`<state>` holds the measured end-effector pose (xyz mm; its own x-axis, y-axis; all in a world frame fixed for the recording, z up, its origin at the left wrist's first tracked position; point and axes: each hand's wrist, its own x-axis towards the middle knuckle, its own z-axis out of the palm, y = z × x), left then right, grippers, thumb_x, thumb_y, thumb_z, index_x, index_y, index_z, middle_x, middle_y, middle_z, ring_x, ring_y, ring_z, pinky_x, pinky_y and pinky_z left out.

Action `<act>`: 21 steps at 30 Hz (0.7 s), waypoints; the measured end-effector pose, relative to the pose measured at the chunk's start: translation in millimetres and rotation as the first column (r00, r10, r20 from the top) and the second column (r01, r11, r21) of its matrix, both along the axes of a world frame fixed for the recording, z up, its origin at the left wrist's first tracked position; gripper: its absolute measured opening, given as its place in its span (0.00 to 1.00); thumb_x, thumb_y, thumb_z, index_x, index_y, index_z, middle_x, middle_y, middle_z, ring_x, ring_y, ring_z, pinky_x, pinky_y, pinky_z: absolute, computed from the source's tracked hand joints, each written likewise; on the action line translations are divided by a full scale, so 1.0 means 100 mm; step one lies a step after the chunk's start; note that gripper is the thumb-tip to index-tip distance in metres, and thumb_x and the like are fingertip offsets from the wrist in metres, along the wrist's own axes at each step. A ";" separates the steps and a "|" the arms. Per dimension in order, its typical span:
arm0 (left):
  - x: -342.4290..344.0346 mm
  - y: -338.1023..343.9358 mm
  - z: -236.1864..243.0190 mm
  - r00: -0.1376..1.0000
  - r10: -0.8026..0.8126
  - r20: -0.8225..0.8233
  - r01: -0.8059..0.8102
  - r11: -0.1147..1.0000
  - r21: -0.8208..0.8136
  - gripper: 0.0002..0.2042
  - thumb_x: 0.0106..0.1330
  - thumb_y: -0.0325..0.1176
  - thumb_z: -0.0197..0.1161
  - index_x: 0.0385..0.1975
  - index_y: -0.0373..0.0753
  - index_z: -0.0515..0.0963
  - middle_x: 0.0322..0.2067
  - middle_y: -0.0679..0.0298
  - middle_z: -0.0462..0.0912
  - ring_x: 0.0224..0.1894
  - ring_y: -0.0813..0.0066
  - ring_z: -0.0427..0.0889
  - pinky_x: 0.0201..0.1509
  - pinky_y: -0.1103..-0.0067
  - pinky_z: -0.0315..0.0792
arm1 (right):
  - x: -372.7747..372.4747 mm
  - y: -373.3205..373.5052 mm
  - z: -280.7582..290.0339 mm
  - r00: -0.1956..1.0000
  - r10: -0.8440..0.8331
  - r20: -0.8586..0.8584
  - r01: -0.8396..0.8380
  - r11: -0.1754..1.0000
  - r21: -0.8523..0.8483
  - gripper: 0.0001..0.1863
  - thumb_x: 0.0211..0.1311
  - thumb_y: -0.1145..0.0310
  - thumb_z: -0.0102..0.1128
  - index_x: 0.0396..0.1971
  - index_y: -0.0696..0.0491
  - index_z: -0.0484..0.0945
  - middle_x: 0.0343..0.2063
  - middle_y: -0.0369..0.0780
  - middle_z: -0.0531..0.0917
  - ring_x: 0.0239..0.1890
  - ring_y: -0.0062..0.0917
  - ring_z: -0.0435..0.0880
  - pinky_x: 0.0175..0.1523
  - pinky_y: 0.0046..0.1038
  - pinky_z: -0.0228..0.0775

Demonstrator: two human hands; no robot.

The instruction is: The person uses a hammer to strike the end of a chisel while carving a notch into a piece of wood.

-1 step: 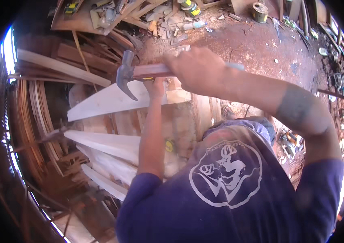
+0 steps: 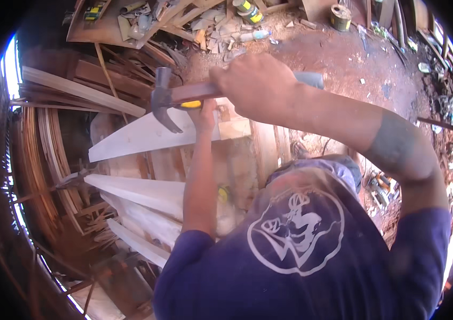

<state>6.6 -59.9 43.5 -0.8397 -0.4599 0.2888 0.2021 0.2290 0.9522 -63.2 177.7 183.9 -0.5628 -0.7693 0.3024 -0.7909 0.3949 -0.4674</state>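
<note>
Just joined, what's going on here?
A person grips a claw hammer by its handle in the right hand, held up so it partly blocks the camera's view of the left hand. That hand is at a yellow item over a pale tapered board; its grip can't be made out. More pale boards lie nearer the person, left of the left forearm.

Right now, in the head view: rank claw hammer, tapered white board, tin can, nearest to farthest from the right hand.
1. Claw hammer: gripped in the right hand, head pointing left.
2. Tapered white board: lower left, by the left hand.
3. Tin can: on the floor, upper right.
</note>
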 end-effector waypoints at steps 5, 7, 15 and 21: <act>0.05 -0.14 -0.10 0.985 -0.034 -0.170 -0.057 0.863 -0.503 0.03 0.66 0.24 0.61 0.32 0.36 0.74 0.25 0.72 0.73 0.26 0.85 0.69 0.28 0.83 0.65 | 0.04 0.00 0.66 0.999 0.040 0.010 -0.034 0.946 -0.324 0.19 0.54 0.69 0.65 0.45 0.56 0.73 0.25 0.45 0.84 0.31 0.42 0.87 0.37 0.42 0.80; 0.02 0.02 0.01 0.996 -0.010 -0.094 -0.003 0.991 -0.135 0.03 0.66 0.23 0.61 0.31 0.36 0.74 0.25 0.72 0.73 0.25 0.85 0.69 0.28 0.83 0.65 | 0.06 0.03 0.40 0.999 0.052 -0.009 -0.049 0.846 -0.532 0.17 0.56 0.70 0.62 0.45 0.57 0.75 0.27 0.45 0.86 0.32 0.41 0.88 0.38 0.41 0.80; 0.38 -0.10 -0.22 0.986 0.056 0.160 -0.001 0.945 -0.326 0.10 0.68 0.26 0.60 0.23 0.37 0.71 0.19 0.69 0.73 0.23 0.81 0.70 0.33 0.78 0.69 | 0.08 0.51 -0.45 0.876 -0.175 0.450 0.179 0.983 0.035 0.12 0.59 0.75 0.54 0.44 0.56 0.75 0.27 0.52 0.84 0.32 0.50 0.85 0.39 0.48 0.76; 0.82 0.15 -0.29 0.991 -0.133 -0.010 0.104 0.819 -0.565 0.11 0.60 0.22 0.66 0.20 0.35 0.70 0.19 0.58 0.74 0.20 0.66 0.72 0.34 0.74 0.73 | 0.29 1.12 -0.89 0.693 -0.404 0.597 0.424 0.898 0.116 0.12 0.58 0.72 0.57 0.41 0.60 0.76 0.24 0.52 0.82 0.28 0.44 0.85 0.38 0.43 0.74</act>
<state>88.3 -45.3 14.2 -0.8559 -0.1037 0.5066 0.3034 0.6926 0.6544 -34.2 289.6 95.3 -0.8925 -0.4110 -0.1855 -0.1078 0.5938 -0.7973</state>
